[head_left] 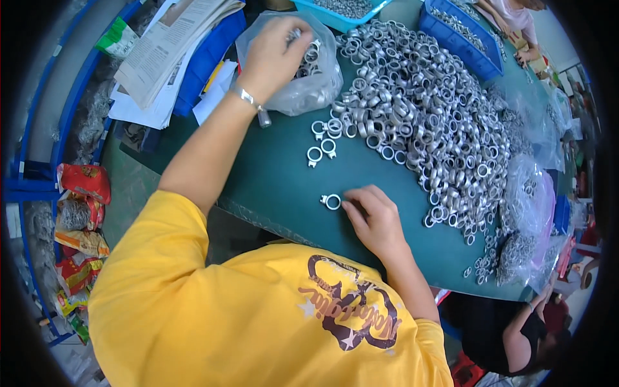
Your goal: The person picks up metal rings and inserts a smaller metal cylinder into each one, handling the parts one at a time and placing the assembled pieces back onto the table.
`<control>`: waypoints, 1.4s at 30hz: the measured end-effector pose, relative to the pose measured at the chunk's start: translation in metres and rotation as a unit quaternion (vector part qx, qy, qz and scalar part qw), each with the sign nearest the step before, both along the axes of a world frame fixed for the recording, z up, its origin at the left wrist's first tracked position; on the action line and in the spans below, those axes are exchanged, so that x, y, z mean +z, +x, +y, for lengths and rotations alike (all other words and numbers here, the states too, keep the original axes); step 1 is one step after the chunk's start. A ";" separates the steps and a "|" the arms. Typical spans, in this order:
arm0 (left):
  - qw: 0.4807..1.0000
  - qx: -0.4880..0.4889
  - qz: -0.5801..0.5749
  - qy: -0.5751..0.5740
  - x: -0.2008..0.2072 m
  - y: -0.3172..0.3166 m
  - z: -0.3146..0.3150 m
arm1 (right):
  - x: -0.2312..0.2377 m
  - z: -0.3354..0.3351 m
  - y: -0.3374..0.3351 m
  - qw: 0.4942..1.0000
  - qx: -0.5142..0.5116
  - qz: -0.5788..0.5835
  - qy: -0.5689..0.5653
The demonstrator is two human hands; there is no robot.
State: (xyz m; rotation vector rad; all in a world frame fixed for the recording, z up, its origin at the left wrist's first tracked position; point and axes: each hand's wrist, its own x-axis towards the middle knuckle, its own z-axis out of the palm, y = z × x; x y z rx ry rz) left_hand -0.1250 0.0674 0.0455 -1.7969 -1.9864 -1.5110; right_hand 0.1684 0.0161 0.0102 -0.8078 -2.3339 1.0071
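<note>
My left hand [274, 57] is over the mouth of a clear plastic bag [303, 95]. Its fingers are curled round a small silvery metal ring [294, 35], partly hidden by the hand. More metal rings [311, 59] show inside the bag, beside my fingers. Lower on the green table [271, 174], my right hand [377, 219] rests with bent fingers, thumb and forefinger a little apart. Just left of its fingertips lies a single metal ring [332, 202] with a small lug. Several loose rings [314, 155] lie between the bag and a large heap of rings [419, 109].
Blue bins [461, 39] and a light-blue tray [345, 19] with small metal parts stand behind the heap. Newspapers [167, 51] cover a blue box at the left. Filled plastic bags [525, 193] line the right side. Other people [516, 335] sit beyond the table's right side.
</note>
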 end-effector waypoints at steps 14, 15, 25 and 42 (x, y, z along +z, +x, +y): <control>0.811 -0.313 -0.390 -0.305 -0.024 0.118 -0.088 | 0.001 0.004 0.008 0.984 -0.065 0.158 0.057; 0.784 -0.319 -0.427 -0.317 -0.032 0.122 -0.089 | 0.002 0.003 0.010 0.978 -0.060 0.185 0.069; 0.802 -0.330 -0.431 -0.250 -0.038 0.142 -0.090 | 0.004 -0.001 0.034 0.977 -0.083 0.194 0.039; 0.766 -0.363 -0.453 -0.276 -0.026 0.150 -0.092 | -0.004 -0.007 0.030 0.930 -0.103 0.272 -0.224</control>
